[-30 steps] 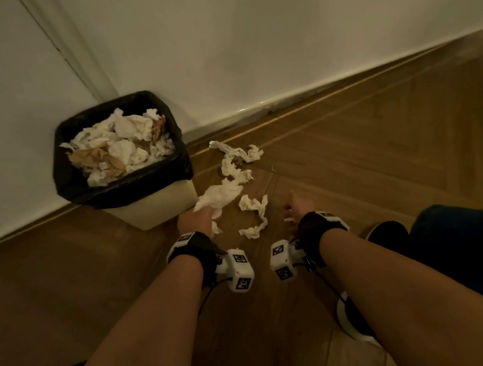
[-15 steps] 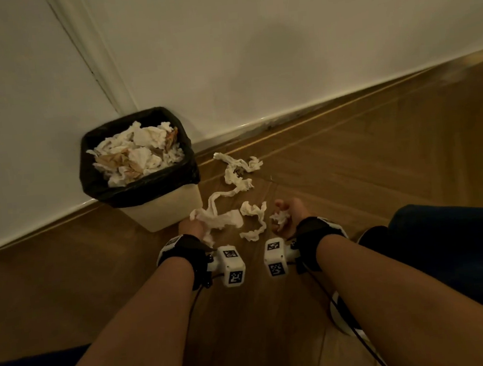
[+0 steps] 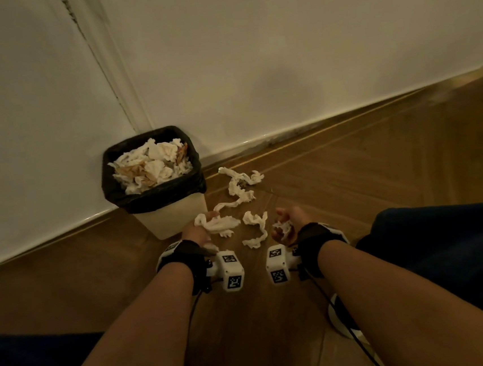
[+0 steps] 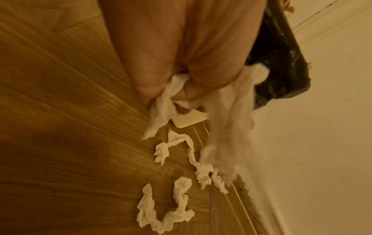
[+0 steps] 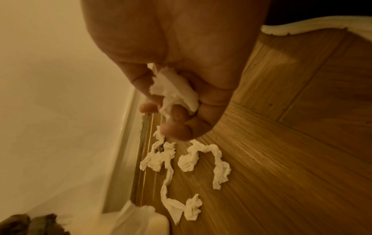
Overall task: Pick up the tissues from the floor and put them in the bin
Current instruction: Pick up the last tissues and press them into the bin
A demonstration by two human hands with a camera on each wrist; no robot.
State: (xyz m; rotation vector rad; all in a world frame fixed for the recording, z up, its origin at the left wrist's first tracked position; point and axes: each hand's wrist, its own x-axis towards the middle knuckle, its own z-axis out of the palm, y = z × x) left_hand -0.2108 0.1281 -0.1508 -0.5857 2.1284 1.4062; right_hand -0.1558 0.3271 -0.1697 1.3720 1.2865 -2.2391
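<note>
White crumpled tissues lay scattered on the wooden floor (image 3: 353,189) just right of the bin (image 3: 176,218): a long twisted strip (image 3: 239,187) ran from near the skirting board (image 3: 303,137) toward the bin, and a shorter curled piece (image 3: 257,230) lay between the two hands. The left hand (image 3: 199,231) had its fingers curled round a loose tissue (image 3: 217,225), which trailed out of the fist beside the bin's cream wall; the left wrist view showed the paper squeezed between the fingers (image 4: 193,89) and hanging down. The right hand (image 3: 290,222), well apart from the left, was turned palm up and clutched a small tissue wad (image 3: 281,227), seen pinched in the curled fingers (image 5: 175,114) in the right wrist view. The bin stood against the white wall (image 3: 281,61), lined with a black bag (image 3: 153,195) and heaped with used tissues (image 3: 153,169). Both wrists wore black straps with white marker cubes (image 3: 230,268). A white shoe (image 3: 340,319) showed below the right forearm.
</note>
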